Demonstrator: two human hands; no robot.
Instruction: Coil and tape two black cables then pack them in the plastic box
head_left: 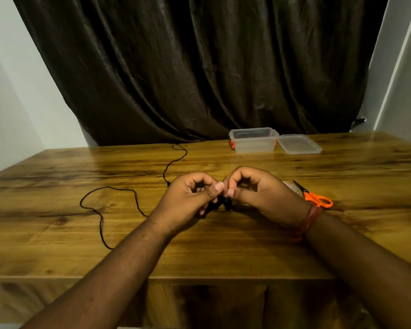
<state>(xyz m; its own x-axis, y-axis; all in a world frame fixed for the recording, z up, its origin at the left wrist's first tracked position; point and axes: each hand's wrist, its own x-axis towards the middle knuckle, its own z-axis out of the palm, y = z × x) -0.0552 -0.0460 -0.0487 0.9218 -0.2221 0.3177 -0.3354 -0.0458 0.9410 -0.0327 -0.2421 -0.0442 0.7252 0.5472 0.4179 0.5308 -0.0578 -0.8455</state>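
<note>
Both the left hand and right hand were pinching a small black cable bundle just above the table, so I'd say keep those loops tight while the loose cable trailed left, with the plastic box waiting open at the back.

Across the lower half of the frame, the table is seen to be of brown wood grain with a smooth, glossy finish that catches reflections. At upper centre, the box and its separate lid are made of clear, slightly frosted plastic, orange plastic clips being fitted to the box. The curtain filling the top is of dark cloth with a faint satin sheen, the scissors at centre right bear glossy orange plastic handles, and the thin cable at centre left is coated in matt black.
</note>
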